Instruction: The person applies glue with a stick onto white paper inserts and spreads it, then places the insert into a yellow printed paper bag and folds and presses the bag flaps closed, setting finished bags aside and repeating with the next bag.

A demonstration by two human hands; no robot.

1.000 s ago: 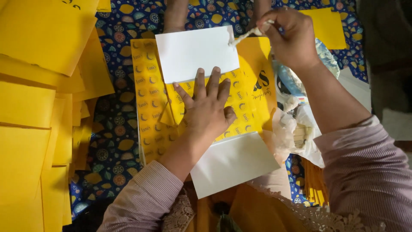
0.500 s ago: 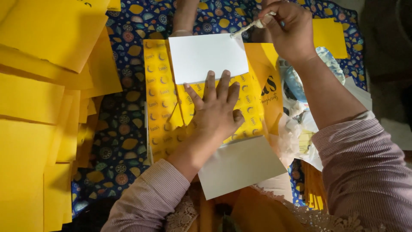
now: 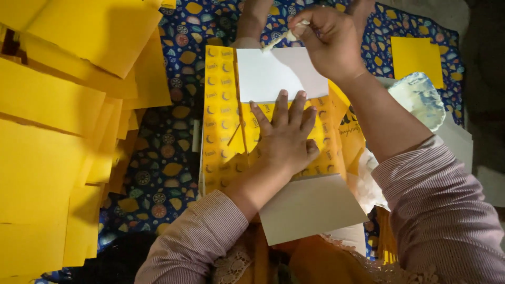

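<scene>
Envelope (image 3: 273, 139), yellow and patterned, lay flat on blue printed cloth (image 3: 163, 173), white flaps at top and bottom. Looked light, thin, easily creased; best held flat or by the edges. Left hand (image 3: 286, 139) spread, pressing it down. Right hand (image 3: 329, 42) pinched small glue stick (image 3: 286, 34) above upper flap (image 3: 281, 73). Yellow sheets (image 3: 68, 105) piled beside.

Left hand (image 3: 284, 138) lies flat, fingers spread; right hand (image 3: 329, 42) seemingly pinched.
</scene>
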